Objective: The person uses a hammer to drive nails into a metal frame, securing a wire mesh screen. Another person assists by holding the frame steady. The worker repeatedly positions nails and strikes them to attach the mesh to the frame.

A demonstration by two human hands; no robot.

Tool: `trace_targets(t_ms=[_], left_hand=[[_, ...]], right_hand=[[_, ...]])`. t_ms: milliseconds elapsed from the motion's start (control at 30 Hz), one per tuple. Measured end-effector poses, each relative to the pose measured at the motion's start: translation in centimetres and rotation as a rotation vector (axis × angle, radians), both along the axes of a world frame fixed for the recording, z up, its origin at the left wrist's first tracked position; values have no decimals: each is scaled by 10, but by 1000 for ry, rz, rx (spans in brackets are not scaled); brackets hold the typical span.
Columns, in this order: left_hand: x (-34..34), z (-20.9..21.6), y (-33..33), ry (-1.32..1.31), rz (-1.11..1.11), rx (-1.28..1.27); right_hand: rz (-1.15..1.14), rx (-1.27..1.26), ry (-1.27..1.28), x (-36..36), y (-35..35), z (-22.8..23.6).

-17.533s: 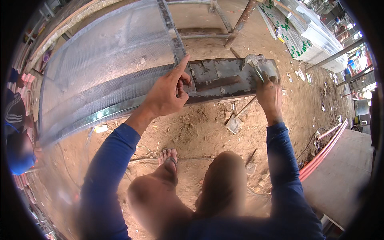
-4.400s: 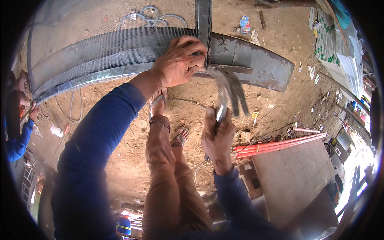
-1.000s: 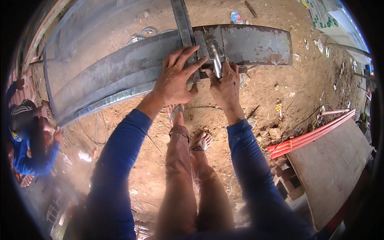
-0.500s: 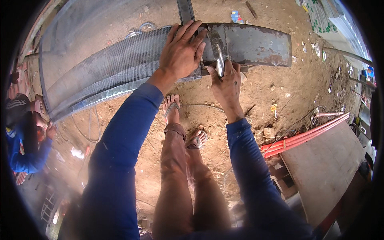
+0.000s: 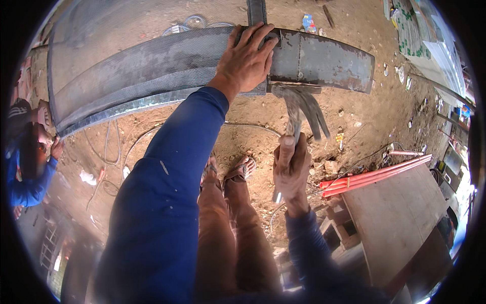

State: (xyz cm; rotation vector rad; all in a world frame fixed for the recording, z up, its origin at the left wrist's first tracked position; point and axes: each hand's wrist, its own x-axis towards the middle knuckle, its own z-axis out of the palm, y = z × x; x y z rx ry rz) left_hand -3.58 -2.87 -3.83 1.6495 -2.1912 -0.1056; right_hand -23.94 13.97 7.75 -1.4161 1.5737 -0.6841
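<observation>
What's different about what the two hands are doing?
The left hand lies flat, fingers spread, on the grey metal beam; the right hand is curled in a fist round a hammer. The left reaches further away than the right. Both come from blue sleeves.

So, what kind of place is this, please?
Probably an outdoor building site or yard workshop. The ground is bare dirt strewn with debris, a long metal beam is worked with a claw hammer, and orange pipes lie beside a wooden board.

1 head-worn fisheye view, facing steeply down, close over hands (image 5: 268,111), dirt ground (image 5: 364,121) below.
</observation>
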Motion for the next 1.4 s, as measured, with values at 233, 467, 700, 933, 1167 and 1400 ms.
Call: trace_targets(t_ms=[233, 467, 700, 933, 1167, 1400], left_hand=[[-1, 0, -1, -13, -13, 32], [1, -5, -2, -17, 0, 34], [0, -7, 0, -29, -7, 20], [0, -3, -4, -66, -24, -31], [1, -11, -1, -24, -7, 0], [-1, -6, -3, -23, -7, 6]], right_hand=[[-120, -65, -50, 37, 15, -4], [-182, -251, -145, 40, 16, 18], [-73, 16, 106, 44, 14, -35], [-248, -140, -535, 37, 25, 6], [-123, -17, 33, 34, 6, -24], [-151, -236, -236, 38, 34, -9]])
